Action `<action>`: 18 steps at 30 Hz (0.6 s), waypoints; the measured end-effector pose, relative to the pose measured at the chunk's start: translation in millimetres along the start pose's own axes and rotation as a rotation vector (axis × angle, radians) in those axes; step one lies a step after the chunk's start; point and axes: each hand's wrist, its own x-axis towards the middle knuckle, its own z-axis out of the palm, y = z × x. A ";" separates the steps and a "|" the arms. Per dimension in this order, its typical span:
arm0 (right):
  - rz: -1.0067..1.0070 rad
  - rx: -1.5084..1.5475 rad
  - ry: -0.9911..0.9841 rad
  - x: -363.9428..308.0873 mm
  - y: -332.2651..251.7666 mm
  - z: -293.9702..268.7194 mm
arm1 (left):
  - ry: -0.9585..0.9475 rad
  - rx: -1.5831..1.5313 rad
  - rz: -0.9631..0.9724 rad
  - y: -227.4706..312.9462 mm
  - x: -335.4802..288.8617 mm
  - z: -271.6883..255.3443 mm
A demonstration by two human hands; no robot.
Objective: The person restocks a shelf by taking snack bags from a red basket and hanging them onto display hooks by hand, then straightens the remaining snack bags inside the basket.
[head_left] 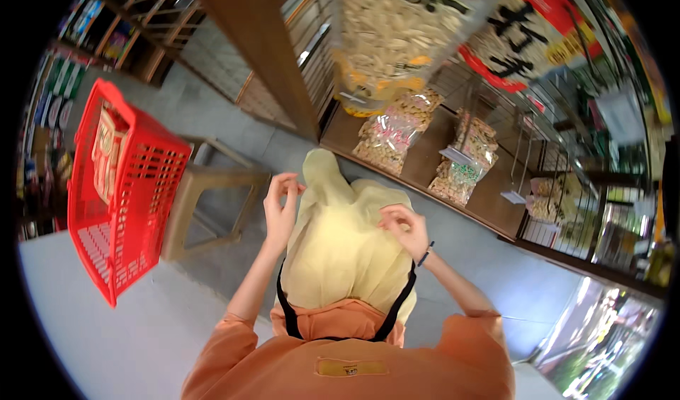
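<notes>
My left hand (281,205) is raised in front of the left side of my lap, fingers loosely bent and apart, with nothing visible in it. Across from it, my right hand (406,230) hovers over the right side of the yellow cloth (338,237) on my lap. Its fingers curl inward without meeting, and no object shows between them; a dark band (426,253) circles that wrist. Neither hand touches the shelf goods ahead. To the left, a red plastic basket (145,205) with a red-and-cream package (110,152) inside rests on a beige stool (205,180).
A wooden post (265,53) and a brown shelf (439,141) stand ahead. Clear bags of pale snacks (404,35) hang above it; smaller bags of nuts (400,127) lie on it. A red-and-white package (524,35) hangs to the right. Grey floor (489,280) surrounds me.
</notes>
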 end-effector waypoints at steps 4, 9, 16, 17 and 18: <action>0.023 -0.212 -0.579 0.1 -50.8 18.4 | -0.049 0.121 -0.053 70.9 -26.0 -36.3; -0.014 -0.507 -0.922 -19.7 -113.9 30.6 | 0.018 0.198 -0.212 103.2 -81.8 -82.4; 0.242 -0.842 -0.994 -84.4 -165.1 28.6 | 0.499 0.157 -0.751 29.3 -268.6 -168.1; 0.348 -0.852 -0.984 -103.6 -182.7 20.0 | 0.515 0.183 -0.859 39.8 -311.3 -171.7; 0.346 -0.904 -0.996 -114.7 -197.8 18.9 | 0.517 0.177 -0.906 49.0 -339.1 -179.6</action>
